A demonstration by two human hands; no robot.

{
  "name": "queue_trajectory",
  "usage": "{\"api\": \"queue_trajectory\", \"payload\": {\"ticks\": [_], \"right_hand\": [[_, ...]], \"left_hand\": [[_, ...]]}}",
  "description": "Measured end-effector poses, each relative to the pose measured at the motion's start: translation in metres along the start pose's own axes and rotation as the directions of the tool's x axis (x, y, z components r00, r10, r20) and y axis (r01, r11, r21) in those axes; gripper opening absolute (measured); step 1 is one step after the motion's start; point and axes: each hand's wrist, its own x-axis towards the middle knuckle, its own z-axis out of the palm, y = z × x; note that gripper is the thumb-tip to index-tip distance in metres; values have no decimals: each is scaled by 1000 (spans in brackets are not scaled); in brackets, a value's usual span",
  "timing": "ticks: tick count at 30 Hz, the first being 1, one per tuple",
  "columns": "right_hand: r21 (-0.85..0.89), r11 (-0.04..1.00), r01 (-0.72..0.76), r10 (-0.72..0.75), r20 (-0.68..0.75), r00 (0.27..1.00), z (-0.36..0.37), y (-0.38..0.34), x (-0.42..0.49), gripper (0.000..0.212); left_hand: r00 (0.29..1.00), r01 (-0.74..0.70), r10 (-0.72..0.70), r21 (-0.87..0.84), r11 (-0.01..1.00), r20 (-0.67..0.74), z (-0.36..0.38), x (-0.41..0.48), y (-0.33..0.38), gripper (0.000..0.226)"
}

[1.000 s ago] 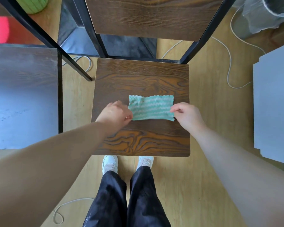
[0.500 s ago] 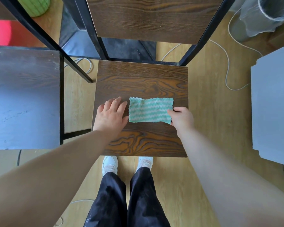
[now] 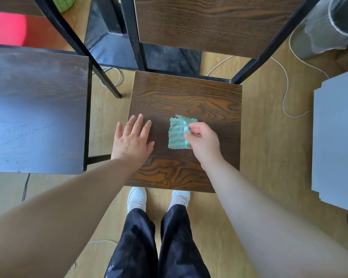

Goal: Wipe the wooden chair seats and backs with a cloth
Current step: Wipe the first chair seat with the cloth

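**Pinched edge, cloth half folded on the seat**

Pinching one edge of the cloth between thumb and fingertips, the right hand holds that edge lifted and turned over the rest, which lies flat near the middle of the seat. The left hand holds nothing. Its fingers are straight and spread, palm down on the seat's left part, near the cloth but apart from it.

The step looks like folding the cloth into a pad before wiping. To do it well, lay the lifted edge square onto the far edge so the pad has no loose flap, then press it flat with the whole palm rather than the fingertips. Wipe along the grain in overlapping passes from the rear edge toward the front, taking in the corners. Let the left hand steady the chair, and shift it when the pad reaches that side. The back is best wiped after the seat, from the top down.
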Motion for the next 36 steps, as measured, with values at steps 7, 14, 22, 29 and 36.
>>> {"api": "queue_trajectory", "payload": {"ticks": [7,14,22,29,36], "right_hand": [[-100,995,23,-11,122,992,27,7,-2,35],[-548,805,227,-231,63,971,31,5,4,43],[-673,634,381,-333,207,920,35,-1,14,35],[-649,708,279,-377,-13,926,-29,-22,66,34],[-603,797,25,-183,-202,962,-14,-13,80,44]], "left_hand": [[1000,3,-3,-19,1000,-6,1,-4,-14,66],[1000,15,-15,-85,996,1,1,-8,-18,66],[1000,4,-4,-101,995,7,-2,-5,-22,66],[1000,1,-4,-132,991,-22,-4,8,-22,66],[1000,-2,3,-102,995,9,2,16,-35,66]]}}
